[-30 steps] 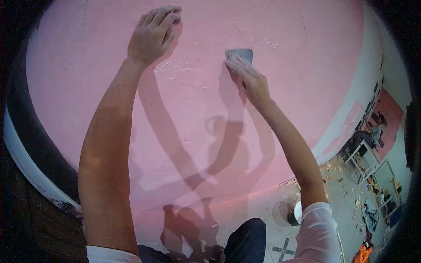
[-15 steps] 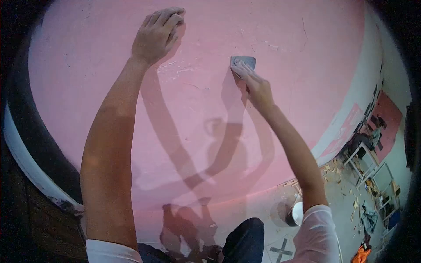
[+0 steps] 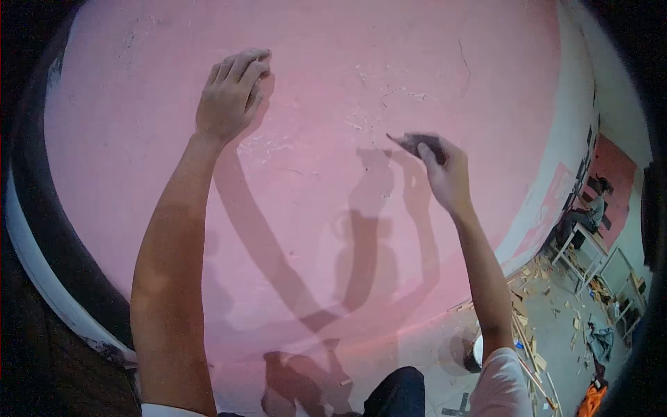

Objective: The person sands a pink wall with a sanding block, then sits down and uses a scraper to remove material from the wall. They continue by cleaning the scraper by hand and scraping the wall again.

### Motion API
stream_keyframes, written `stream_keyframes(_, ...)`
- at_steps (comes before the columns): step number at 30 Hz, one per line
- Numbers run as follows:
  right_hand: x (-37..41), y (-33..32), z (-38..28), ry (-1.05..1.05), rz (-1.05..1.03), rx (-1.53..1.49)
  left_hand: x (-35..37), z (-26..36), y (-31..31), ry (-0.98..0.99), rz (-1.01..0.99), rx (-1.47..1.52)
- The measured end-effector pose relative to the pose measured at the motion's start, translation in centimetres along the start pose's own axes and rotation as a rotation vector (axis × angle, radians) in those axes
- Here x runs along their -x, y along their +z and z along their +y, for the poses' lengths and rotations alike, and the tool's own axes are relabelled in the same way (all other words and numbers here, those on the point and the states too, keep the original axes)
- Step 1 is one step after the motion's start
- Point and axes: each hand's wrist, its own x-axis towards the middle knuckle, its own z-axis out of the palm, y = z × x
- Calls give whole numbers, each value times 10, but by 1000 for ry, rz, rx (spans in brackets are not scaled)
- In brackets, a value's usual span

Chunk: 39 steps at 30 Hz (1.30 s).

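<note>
A pink wall (image 3: 313, 229) with cracks and pale scraped patches fills most of the view. Against its upper left part rests my left hand (image 3: 231, 97), fingers bent and held together; whether anything lies under them is hidden. My right hand (image 3: 448, 170), right of centre, is closed around a dark, flat scraper (image 3: 420, 144). The scraper's thin edge points left, and its blade appears edge-on, a little off the wall. Shadows of both arms fall on the pink surface between the hands.
A white bucket (image 3: 478, 349) stands on the floor by my right elbow. Wood scraps (image 3: 531, 340) litter the floor at the right. Farther off, a person (image 3: 587, 212) sits near a white stool (image 3: 590, 251). Orange cloth (image 3: 592, 401) lies at the lower right.
My right hand has moved down and right with the scraper, which has turned from flat on the wall to edge-on. My left hand appears slightly lower and further left.
</note>
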Motion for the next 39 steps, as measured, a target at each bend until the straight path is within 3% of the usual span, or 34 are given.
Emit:
stream_keyframes(3, 16, 13, 0, 78, -8, -80, -1, 3, -1, 1, 8, 1)
stream_keyframes(15, -40, 42, -29, -164, 192, 7, 1, 2, 1, -12, -17, 1)
stream_keyframes(24, -41, 36, -5, -115, 245, 107, 2, 0, -1, -8, -11, 26)
stream_keyframes(27, -57, 35, 8, -300, 447, 72, 1, 0, -2, -10, -12, 23)
stream_keyframes(30, -56, 46, -12, -306, 396, 303, 2, -2, -1, -6, -20, 18)
stream_keyframes(33, -58, 77, 62, -699, 154, 619, 1, 1, -2, -11, -9, 31)
stream_keyframes(36, -43, 60, 65, -808, -56, 604, 1, 0, -4, 0, -3, 16)
stream_keyframes(39, -62, 50, 65, -825, -97, 603, 0, -2, 0, 21, -6, 10)
